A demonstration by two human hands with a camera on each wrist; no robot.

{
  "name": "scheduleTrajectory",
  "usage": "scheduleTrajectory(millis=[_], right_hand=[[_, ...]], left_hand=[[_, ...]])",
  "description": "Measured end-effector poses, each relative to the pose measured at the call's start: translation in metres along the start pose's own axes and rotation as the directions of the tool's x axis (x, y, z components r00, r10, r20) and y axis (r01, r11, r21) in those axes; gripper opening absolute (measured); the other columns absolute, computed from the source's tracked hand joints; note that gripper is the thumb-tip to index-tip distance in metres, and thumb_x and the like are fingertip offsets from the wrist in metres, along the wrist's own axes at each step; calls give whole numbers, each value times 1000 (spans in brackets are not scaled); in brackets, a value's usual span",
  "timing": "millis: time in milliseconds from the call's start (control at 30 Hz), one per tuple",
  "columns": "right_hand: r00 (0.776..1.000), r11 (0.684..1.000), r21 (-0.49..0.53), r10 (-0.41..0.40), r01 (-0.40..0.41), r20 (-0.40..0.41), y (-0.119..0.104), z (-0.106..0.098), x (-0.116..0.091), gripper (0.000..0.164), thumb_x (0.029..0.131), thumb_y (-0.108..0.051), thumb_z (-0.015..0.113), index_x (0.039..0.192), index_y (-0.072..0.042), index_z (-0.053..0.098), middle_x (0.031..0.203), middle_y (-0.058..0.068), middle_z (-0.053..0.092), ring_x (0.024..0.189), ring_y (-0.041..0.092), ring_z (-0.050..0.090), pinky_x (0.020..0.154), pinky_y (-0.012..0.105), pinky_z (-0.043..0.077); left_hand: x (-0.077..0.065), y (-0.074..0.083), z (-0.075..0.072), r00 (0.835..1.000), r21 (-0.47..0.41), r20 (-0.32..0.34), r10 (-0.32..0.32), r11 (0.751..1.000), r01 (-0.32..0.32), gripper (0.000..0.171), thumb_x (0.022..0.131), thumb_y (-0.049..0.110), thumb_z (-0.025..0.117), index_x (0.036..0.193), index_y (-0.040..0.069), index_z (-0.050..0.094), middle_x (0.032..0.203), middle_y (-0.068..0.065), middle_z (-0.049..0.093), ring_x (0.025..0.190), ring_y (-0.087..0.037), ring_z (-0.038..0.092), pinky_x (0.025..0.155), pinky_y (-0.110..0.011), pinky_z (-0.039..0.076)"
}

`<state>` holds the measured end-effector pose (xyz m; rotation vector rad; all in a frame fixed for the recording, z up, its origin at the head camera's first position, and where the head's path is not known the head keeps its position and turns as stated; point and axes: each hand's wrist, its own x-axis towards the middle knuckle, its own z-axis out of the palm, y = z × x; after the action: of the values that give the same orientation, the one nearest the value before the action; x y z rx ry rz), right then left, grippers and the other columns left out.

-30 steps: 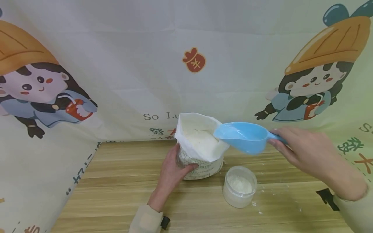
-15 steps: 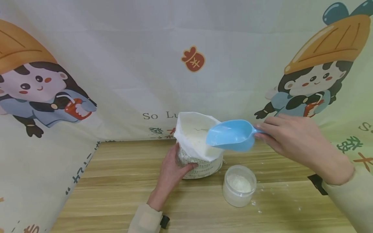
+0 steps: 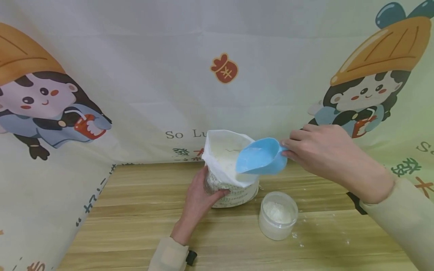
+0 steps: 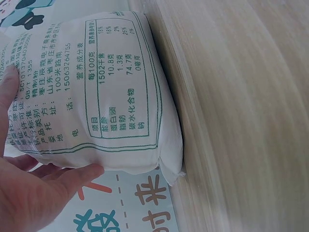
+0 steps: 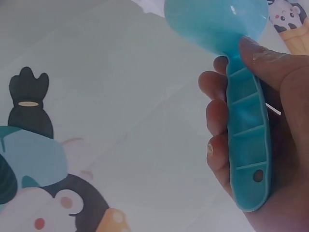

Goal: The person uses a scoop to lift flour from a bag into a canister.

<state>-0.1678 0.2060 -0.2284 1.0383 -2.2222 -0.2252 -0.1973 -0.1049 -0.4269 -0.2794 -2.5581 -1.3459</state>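
Note:
A white cloth bag of flour [image 3: 232, 192] stands with its top spread wide, pale flour showing inside. My left hand [image 3: 200, 195] grips its left side, thumb across the front. The left wrist view shows green print on the flour bag [image 4: 116, 82] and the left hand [image 4: 43, 186] at its edge. My right hand [image 3: 325, 154] holds a light blue scoop [image 3: 261, 156] by the handle, its bowl tilted over the bag's mouth. In the right wrist view, fingers and thumb wrap the ribbed scoop handle [image 5: 247, 121].
A clear round jar [image 3: 278, 216] partly filled with white powder stands right of the bag, without a lid. Specks of flour lie on the wooden table [image 3: 142, 210] beside it. A printed cloth backdrop [image 3: 162, 75] rises close behind the bag.
My right hand has carried the scoop leftward, farther over the mouth of the flour bag, and the scoop's bowl has tipped and turned. My left hand and the bag stay in place.

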Motion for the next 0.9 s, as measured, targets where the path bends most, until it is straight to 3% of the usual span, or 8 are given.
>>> scheduleTrajectory(millis=[167, 367, 567, 767, 900], right_hand=[[997, 999, -53, 1, 4, 77, -6, -3, 13, 25, 84, -27, 88, 81, -15, 67, 66, -3, 50, 57, 20, 52, 41, 31, 38], [981, 996, -84, 6, 10, 192, -15, -6, 33, 20, 87, -22, 84, 76, -15, 69, 65, -4, 51, 57, 18, 48, 42, 31, 38], [950, 990, -120, -27, 68, 312, -26, -7, 51, 25, 81, 5, 78, 70, -15, 68, 64, -2, 52, 56, 17, 42, 44, 28, 39], [912, 991, -126, 18, 37, 409, -36, -7, 64, 19, 84, 2, 76, 73, -12, 69, 68, 0, 58, 58, 18, 45, 47, 27, 41], [907, 989, -141, 27, 36, 421, -41, -4, 71, 23, 84, 1, 74, 68, -13, 65, 67, 1, 58, 57, 19, 47, 47, 29, 44]], left_hand=[[0, 0, 0, 1000, -5, -3, 2, 1000, -2, 103, 75, 35, 94, 159, 10, 38, 159, -13, 44, 144, -38, 42, 117, -62, 35], [0, 1, 0, 1000, -6, -2, 3, 1000, -3, 103, 75, 35, 94, 159, 10, 39, 158, -13, 45, 143, -37, 43, 116, -61, 36], [0, -1, 1, 1000, 5, -6, 7, 1000, -7, 102, 75, 37, 94, 158, 10, 40, 157, -13, 46, 143, -38, 44, 115, -62, 36], [0, -1, 1, 1000, -2, -9, 12, 1000, -12, 101, 76, 37, 93, 157, 9, 41, 157, -14, 46, 142, -38, 44, 114, -63, 37], [0, -1, 0, 1000, -12, -6, 6, 1000, -6, 101, 76, 37, 93, 158, 10, 40, 158, -13, 45, 143, -38, 43, 116, -62, 36]])
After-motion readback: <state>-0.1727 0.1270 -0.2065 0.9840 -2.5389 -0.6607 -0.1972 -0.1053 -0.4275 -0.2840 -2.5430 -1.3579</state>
